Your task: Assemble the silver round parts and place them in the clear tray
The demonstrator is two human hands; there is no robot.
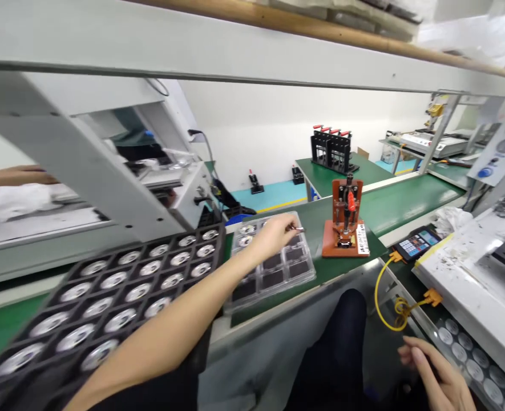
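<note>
Left hand [273, 237] pinches a small metal part [295, 229] over the clear tray [303, 273]; a loose pinch could drop it; right hand [436, 374] lies open, empty.

Long workbench [406, 200], green mat top, pale edge rail along the near side. On the mat, left to right: black tray [156, 279] of round metal discs set in rows; touching its right corner, clear blister tray [307, 275] with dark square pockets; just beside that, orange toggle-clamp fixture [345, 231], upright. Handheld keypad [415, 244] at the bench's right edge.
</note>
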